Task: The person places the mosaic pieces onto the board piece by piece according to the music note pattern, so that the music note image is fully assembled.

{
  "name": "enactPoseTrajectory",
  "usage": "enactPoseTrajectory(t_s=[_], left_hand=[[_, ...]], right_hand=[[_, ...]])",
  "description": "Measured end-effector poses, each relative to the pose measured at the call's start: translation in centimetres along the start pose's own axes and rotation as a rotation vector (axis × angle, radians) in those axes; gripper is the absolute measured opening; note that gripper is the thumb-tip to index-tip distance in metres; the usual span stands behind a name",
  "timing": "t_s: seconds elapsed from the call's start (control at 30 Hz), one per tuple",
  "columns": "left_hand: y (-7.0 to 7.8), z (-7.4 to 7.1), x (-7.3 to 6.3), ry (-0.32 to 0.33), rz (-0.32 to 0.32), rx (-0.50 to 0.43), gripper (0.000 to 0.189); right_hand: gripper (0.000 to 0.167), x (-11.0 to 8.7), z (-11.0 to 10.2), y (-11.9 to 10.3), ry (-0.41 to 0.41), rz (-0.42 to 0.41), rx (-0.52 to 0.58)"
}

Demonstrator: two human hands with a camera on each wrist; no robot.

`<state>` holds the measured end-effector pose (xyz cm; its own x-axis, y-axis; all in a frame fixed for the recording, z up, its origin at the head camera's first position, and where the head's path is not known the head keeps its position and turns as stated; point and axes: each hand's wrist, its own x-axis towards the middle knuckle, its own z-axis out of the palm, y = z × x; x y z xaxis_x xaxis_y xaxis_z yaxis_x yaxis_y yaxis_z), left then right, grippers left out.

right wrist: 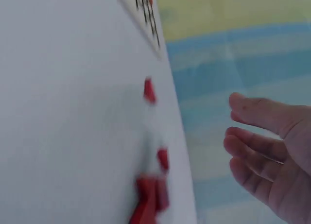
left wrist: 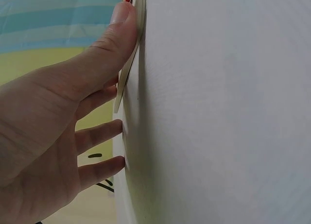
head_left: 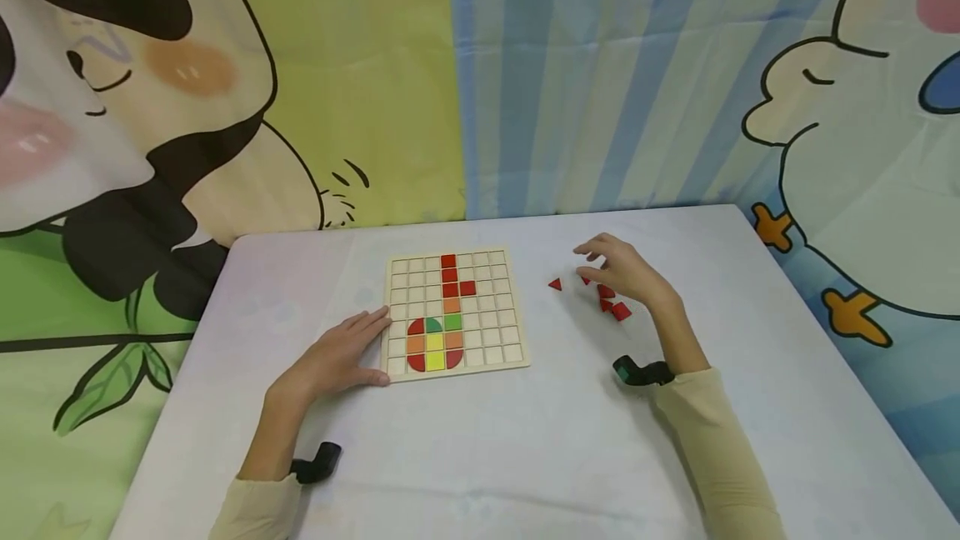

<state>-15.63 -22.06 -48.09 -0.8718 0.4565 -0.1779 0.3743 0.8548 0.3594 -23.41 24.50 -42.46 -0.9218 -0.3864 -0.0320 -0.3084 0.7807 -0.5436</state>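
A pale wooden grid board (head_left: 495, 315) lies on the table with red, orange, green and yellow pieces set in some of its squares. My left hand (head_left: 337, 361) rests at the board's left edge, fingers spread and thumb at the near corner. In the left wrist view the thumb (left wrist: 114, 34) lies against the board's rim. My right hand (head_left: 621, 269) hovers over several loose red pieces (head_left: 621, 312), its fingers loosely bent and nothing between them. A small red triangle (head_left: 555, 284) lies between that hand and the board.
The white-covered table (head_left: 465, 457) ends at a cartoon-printed cloth backdrop (head_left: 600, 73) at the back and sides. A black wrist mount (head_left: 318, 463) stands out beside the left wrist, and another mount (head_left: 637, 371) beside the right.
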Motion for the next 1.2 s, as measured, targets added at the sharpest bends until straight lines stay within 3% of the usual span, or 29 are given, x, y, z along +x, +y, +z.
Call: enactPoseTrajectory(t_s=[0.2,0.37,0.63,1.2], left_hand=[[-0.1,-0.1,0.0,0.017,0.009,-0.011,0.098],[-0.1,0.1,0.0,0.019,0.025,-0.002,0.098],[-0.3,0.1,-0.2,0.011,0.010,-0.006,0.099],[0.1,-0.2,-0.3,0.012,0.025,-0.012,0.097]], right_hand=[[0.044,-1.9,-0.7,4.8,-0.113,0.143,0.049],[0.042,-2.7,-0.8,6.7,-0.145,0.202,0.054],[0.032,-2.6,-0.2,7.0,-0.150,0.129,0.077],[0.027,-2.2,0.9,7.0,-0.109,0.138,0.006]])
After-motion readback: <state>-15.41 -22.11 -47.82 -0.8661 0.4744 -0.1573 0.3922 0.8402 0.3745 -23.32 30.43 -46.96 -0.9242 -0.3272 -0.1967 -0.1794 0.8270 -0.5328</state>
